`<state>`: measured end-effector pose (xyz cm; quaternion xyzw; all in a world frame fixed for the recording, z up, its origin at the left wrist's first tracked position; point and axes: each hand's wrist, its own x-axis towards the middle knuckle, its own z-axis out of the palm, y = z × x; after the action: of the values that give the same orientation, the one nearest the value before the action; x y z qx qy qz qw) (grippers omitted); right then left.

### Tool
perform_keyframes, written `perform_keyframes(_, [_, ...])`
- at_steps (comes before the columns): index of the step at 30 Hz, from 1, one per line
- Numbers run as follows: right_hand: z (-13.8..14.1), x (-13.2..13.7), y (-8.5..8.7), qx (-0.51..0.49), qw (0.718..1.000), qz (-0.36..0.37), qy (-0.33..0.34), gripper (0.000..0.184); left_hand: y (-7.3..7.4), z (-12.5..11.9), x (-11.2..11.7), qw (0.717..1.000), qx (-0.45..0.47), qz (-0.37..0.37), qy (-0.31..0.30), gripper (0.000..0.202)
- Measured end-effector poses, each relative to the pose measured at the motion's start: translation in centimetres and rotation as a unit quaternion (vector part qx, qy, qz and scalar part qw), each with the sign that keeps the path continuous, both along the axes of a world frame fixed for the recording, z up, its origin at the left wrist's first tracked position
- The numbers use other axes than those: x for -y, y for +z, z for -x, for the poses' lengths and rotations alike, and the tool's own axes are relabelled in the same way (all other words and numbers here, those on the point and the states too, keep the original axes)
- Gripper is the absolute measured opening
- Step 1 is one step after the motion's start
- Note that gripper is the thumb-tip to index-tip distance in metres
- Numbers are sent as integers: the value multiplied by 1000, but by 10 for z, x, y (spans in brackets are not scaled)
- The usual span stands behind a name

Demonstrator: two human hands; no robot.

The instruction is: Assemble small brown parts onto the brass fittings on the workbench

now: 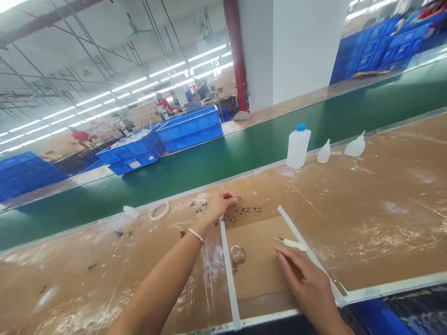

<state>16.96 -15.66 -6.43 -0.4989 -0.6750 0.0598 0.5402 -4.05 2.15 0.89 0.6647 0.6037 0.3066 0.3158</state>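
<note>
My left hand [225, 201] reaches out over the far part of the table, thumb and forefinger pinched at a small brass-and-blue metal piece [238, 198]. Several similar small pieces [245, 209] lie just beyond and beside its fingers. My right hand [310, 284] rests low over a brown board [261, 270], fingers loosely curved and apart, with nothing visible between them. Just past its fingertips is a white-handled tool [295, 244] with a thin dark tip, whose exact kind I cannot make out. A small clear round dish [238, 254] sits on the board's left side.
White strips [228, 274] edge the board. A tape roll [159, 211] and scattered small parts [118, 233] lie left. A blue-capped bottle [298, 146] and two small squeeze bottles [355, 145] stand right. Behind runs a green conveyor belt [209, 160], with blue crates [190, 128] beyond.
</note>
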Motion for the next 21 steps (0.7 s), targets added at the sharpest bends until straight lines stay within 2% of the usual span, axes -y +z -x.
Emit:
perform_keyframes(3, [-1, 1, -4, 23, 1000, -17, 3, 18, -12, -19, -31, 999, -33, 24, -28, 14])
perform_keyframes(7, [-2, -2, -7, 24, 999, -28, 6, 22, -22, -33, -48, 994, -75, 55, -52, 24])
perform_keyframes(9, [-2, -4, -7, 27, 999, -37, 8, 21, -20, -33, -51, 993, -86, 53, -59, 24])
perform_keyframes(11, [-3, -5, -7, 37, 998, -42, 10, 20, -13, -25, -51, 993, -91, 34, -59, 20])
perform_keyframes(13, [-4, -4, -7, 45, 998, -46, 10, 18, -1, -6, -46, 994, -95, 4, -50, 16])
perform_keyframes(16, [-7, 1, -8, 58, 998, -34, 16, 20, 18, 45, -26, 992, -114, -34, -28, 14])
perform_keyframes(19, [-11, 6, -11, 67, 997, 5, 28, 23, 26, 106, 15, 988, -152, -36, -11, 12])
perform_keyframes(21, [-13, 6, -15, 64, 997, 20, 31, 25, 23, 138, 49, 983, -178, -31, -2, 11])
